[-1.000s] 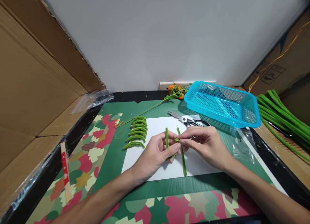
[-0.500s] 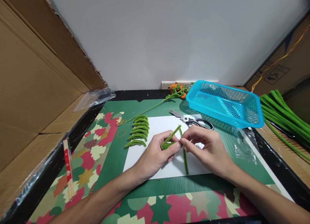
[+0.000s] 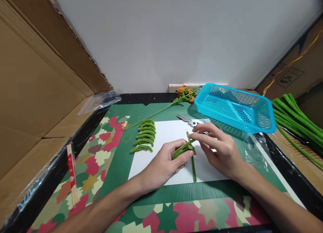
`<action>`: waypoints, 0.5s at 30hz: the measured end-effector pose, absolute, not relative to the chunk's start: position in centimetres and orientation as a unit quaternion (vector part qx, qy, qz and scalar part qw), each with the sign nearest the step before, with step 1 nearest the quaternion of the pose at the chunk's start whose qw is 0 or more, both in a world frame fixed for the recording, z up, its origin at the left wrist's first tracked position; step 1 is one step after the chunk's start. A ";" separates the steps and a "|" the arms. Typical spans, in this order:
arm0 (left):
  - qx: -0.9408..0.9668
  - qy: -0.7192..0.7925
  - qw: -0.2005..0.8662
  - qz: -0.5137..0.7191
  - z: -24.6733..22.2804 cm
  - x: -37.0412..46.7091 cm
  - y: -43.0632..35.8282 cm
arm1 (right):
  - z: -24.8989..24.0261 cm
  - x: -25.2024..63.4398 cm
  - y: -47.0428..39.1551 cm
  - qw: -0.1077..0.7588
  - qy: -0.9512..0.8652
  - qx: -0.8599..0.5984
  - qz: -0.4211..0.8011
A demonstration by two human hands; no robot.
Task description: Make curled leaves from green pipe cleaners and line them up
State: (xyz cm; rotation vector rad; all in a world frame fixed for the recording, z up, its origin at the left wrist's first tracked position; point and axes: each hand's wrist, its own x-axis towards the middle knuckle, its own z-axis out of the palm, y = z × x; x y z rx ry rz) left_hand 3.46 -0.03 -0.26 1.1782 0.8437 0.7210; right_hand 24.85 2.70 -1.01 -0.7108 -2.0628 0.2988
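My left hand (image 3: 171,162) pinches a folded green pipe cleaner (image 3: 179,151) between thumb and fingers, above a white sheet of paper (image 3: 166,128). My right hand (image 3: 219,149) is at its free end, fingers apart and fingertips close to or touching the tip. Beneath them, a straight green pipe cleaner piece (image 3: 194,169) lies on the paper, partly covered by the held one. Several bent green pipe cleaner pieces (image 3: 145,135) form a column on the paper's left side. Behind my right hand lie scissors (image 3: 188,120), their handles mostly hidden.
A blue perforated basket (image 3: 234,120) stands at the back right. Behind the paper lies an orange flower with a long green stem (image 3: 161,109). Long green pipe cleaners (image 3: 290,112) are bundled at far right. Wrapped chopsticks (image 3: 71,176) lie left; cardboard walls (image 3: 37,58) flank the table.
The right hand has let go of its pinch, lifted and spread its fingers. In the left hand, the pipe cleaner's raised end has tilted down to the right.
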 end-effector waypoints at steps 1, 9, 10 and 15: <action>0.522 0.380 0.689 0.330 -0.3 3.4 0.0 | -1.1 25.0 2.8 0.445 -0.840 -0.290 0.111; 0.518 0.385 0.672 0.363 -0.7 3.1 0.4 | -0.8 25.1 2.5 0.393 -0.871 -0.294 0.011; 0.520 0.385 0.667 0.368 -0.7 3.2 0.3 | -0.8 25.1 2.5 0.389 -0.873 -0.293 0.005; 0.524 0.395 0.660 0.366 -0.4 3.3 0.4 | -0.7 24.9 2.3 0.371 -0.879 -0.298 0.016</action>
